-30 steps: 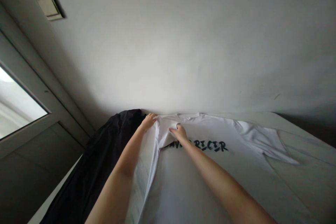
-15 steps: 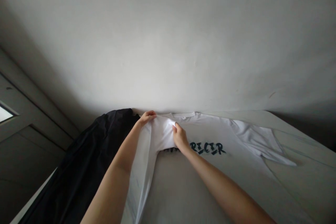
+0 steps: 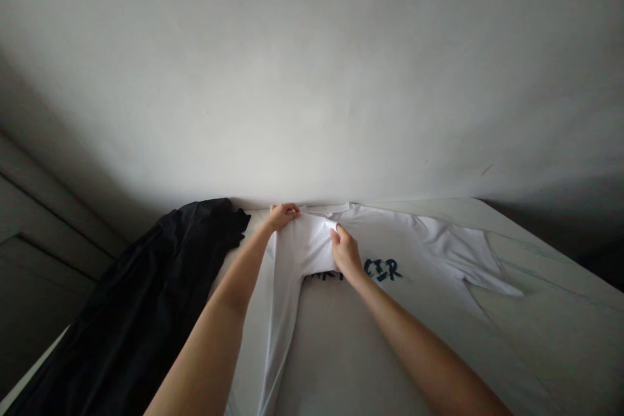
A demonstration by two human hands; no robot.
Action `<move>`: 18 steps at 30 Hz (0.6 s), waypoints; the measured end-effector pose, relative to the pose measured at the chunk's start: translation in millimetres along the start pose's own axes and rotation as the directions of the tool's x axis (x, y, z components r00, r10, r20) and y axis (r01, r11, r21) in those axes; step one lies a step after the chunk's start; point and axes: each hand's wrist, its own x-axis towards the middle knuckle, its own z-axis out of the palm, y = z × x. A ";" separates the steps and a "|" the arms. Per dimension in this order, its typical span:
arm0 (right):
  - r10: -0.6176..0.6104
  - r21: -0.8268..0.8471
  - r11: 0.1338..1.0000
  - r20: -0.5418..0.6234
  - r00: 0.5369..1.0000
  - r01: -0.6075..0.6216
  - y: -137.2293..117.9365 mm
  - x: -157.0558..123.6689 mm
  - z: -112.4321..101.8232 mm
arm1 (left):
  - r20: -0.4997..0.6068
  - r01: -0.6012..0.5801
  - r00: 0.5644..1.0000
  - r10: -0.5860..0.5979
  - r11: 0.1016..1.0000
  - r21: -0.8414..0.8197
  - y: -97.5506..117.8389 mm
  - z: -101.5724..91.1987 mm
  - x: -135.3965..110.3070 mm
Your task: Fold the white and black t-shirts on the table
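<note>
A white T-shirt (image 3: 419,253) with dark lettering lies flat on a pale bed surface against the wall. My left hand (image 3: 281,215) is closed on the shirt's left shoulder at the far edge. My right hand (image 3: 345,251) pinches the folded-over left sleeve and presses it onto the chest, covering part of the lettering. The shirt's left side is folded inward into a long strip (image 3: 277,325) running toward me. The right sleeve (image 3: 468,257) lies spread out.
A black garment (image 3: 141,299) lies crumpled along the bed's left side, just left of my left arm. A plain grey wall (image 3: 312,78) rises right behind the bed. The pale bed sheet (image 3: 550,325) stretches to the right.
My right hand has carried the left sleeve rightward over the chest, hiding more of the lettering. My left hand stays gripping the shoulder. The view has shifted right, so the window is out of sight.
</note>
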 end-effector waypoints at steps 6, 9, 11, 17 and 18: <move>0.051 -0.123 0.992 0.112 0.992 -0.037 -3.7 -5.8 -14.3 | 0.017 -0.009 1.000 0.007 0.992 0.124 2.7 9.1 -1.0; 0.104 -0.186 0.980 0.186 0.977 -0.069 -6.7 -8.1 -18.6 | -0.002 -0.007 1.000 0.008 0.982 0.189 1.2 11.7 -0.8; 0.151 -0.235 0.967 0.219 0.964 -0.098 -8.0 -9.7 -20.9 | -0.024 -0.007 1.000 0.013 0.972 0.235 1.9 12.5 -1.3; 0.188 -0.313 0.945 0.289 0.939 -0.093 -12.6 -13.5 -31.2 | -0.083 0.020 0.996 0.010 0.935 0.354 6.9 7.5 -8.0; 0.192 -0.322 0.942 0.297 0.935 -0.091 -13.7 -13.8 -33.4 | -0.090 0.031 0.996 0.002 0.930 0.365 6.2 5.4 -9.8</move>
